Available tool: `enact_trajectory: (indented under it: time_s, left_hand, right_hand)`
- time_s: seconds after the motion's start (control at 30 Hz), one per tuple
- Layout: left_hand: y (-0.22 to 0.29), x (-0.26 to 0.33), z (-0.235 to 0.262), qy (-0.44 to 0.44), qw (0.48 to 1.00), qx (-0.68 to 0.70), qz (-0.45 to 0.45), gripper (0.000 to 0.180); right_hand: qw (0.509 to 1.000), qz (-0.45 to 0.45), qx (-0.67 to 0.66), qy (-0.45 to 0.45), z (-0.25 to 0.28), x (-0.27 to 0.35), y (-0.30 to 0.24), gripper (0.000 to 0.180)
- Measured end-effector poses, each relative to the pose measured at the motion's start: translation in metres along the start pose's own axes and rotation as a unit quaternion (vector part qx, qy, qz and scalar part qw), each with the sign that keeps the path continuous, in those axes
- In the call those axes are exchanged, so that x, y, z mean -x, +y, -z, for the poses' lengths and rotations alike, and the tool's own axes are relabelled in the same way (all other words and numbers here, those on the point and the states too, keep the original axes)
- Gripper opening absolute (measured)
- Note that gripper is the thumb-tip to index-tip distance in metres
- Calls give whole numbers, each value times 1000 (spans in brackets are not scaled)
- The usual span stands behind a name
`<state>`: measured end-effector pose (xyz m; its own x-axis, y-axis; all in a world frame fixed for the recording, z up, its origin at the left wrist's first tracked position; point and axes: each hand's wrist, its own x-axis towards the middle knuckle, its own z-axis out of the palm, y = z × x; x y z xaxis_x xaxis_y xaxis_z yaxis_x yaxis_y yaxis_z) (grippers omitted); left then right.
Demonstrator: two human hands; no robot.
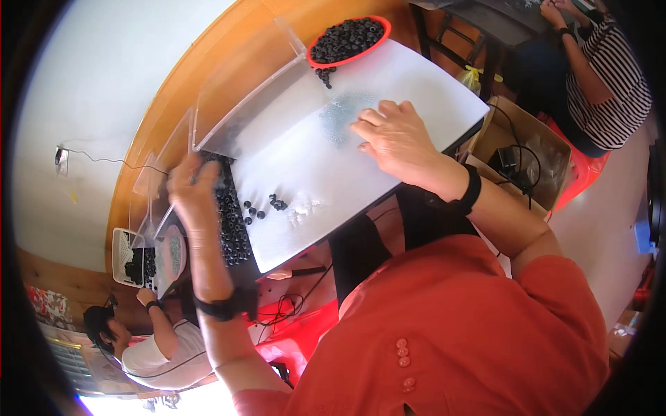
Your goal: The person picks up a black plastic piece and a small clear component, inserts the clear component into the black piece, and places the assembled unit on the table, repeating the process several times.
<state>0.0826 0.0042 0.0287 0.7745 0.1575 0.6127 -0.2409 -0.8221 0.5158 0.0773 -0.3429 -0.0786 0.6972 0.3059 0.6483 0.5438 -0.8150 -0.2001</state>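
My left hand (194, 188) is raised over the left end of the white tabletop (298, 145), beside rows of black round ring-like parts (233, 222). Motion blurs its fingers, and whatever they may hold is unclear. Over the middle of the table, my right hand (397, 139) has its fingers curled inward, fingertips beside a scattered patch of tiny silvery pieces (338, 118). Anything in that grip is too small or hidden to make out. Several loose black parts (255, 210) and a cluster of small white pieces (303, 208) lie near the front edge.
A red bowl (385, 52) heaped with black parts stands at the far side, some spilled beside it. Clear panels (260, 97) edge the table. At right are a cardboard box (517, 128) with cables and a person in stripes (607, 83); another person (163, 353) works at left.
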Motion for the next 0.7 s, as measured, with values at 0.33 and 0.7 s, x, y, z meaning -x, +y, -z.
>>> enact_trajectory:
  time_s: [0.33,0.7]
  left_hand:
    - [80,78,-145,-309,926,-107,-188,79]
    - [79,115,-118,-292,924,-122,-217,64]
  right_hand:
    - [999,32,4,28,-25,8,5,13]
    - [998,18,2,-62,-17,10,10,23]
